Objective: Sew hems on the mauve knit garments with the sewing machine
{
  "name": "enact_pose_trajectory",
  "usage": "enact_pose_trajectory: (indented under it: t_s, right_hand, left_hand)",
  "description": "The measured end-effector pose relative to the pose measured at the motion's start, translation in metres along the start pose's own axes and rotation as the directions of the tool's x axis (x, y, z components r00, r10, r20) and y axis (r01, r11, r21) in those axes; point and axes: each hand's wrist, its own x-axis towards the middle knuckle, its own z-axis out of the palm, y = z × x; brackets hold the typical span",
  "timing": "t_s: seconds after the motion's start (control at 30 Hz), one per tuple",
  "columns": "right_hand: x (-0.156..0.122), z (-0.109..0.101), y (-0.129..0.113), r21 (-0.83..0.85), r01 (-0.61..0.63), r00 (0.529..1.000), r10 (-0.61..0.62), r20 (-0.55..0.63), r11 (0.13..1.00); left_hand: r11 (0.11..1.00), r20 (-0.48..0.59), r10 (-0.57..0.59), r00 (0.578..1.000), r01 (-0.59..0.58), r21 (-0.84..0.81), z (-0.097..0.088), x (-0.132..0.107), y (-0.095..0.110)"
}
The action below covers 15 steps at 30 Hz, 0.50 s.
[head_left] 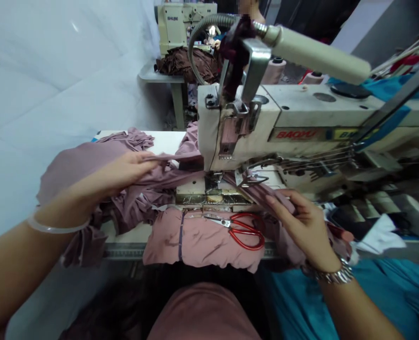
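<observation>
The person's left hand (113, 177) lies flat on a long strip of pink cloth (174, 177), with the fingers stretched out. It is open and does not make a fist. The right hand (297, 226) is on the same cloth, on the other side of the sewing machine (301, 118). Its fingers bend over a fold, but I cannot tell if they are gripping it.

The pink cloth lies in soft heaps on the white desk (166, 141). Part of it runs under the front of the machine, between the two hands, and some hangs over the front edge of the desk.

Red scissors (243, 230) lie on the cloth, just in front of the machine and near the right hand. A thin dark band (181, 236) runs across the cloth beside them.

A clear bangle (58, 229) sits on the left wrist, and a shiny metal band (331, 274) sits on the right wrist. A long pale lamp (319, 54) bends over the machine. Blue cloth (382, 87) lies on the far right. Behind, there is another sewing machine (184, 28), with brown cloth (186, 66) lying in front of it.
</observation>
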Motion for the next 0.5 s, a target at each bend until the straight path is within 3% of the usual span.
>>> enact_pose_trajectory:
  t_s: [0.1,0.2,0.27,0.37,0.5]
  right_hand:
    - [-0.011,-0.002,0.01,0.179,-0.15,0.979,0.171,-0.11,0.972]
    - [-0.015,-0.002,0.021,0.331,-0.294,0.932,0.346,-0.109,0.897]
    - [-0.017,-0.003,0.025,0.344,-0.33,0.922,0.378,-0.084,0.879]
    - [-0.02,-0.002,0.023,0.297,-0.261,0.96,0.278,-0.017,0.919]
    - [-0.023,0.004,0.012,0.164,-0.073,0.984,0.044,0.175,0.984]
  left_hand:
    - [0.996,0.08,0.047,0.996,-0.052,0.074,0.012,0.0,0.014]
    - [0.993,0.157,0.015,0.987,0.004,-0.116,0.011,-0.006,0.011]
    - [0.994,0.157,0.001,0.988,0.017,-0.112,0.008,-0.013,0.004]
    - [0.997,0.066,-0.059,0.996,0.055,0.061,0.001,-0.025,-0.012]
    - [0.983,0.033,-0.17,0.985,0.167,0.077,-0.004,-0.038,-0.023]
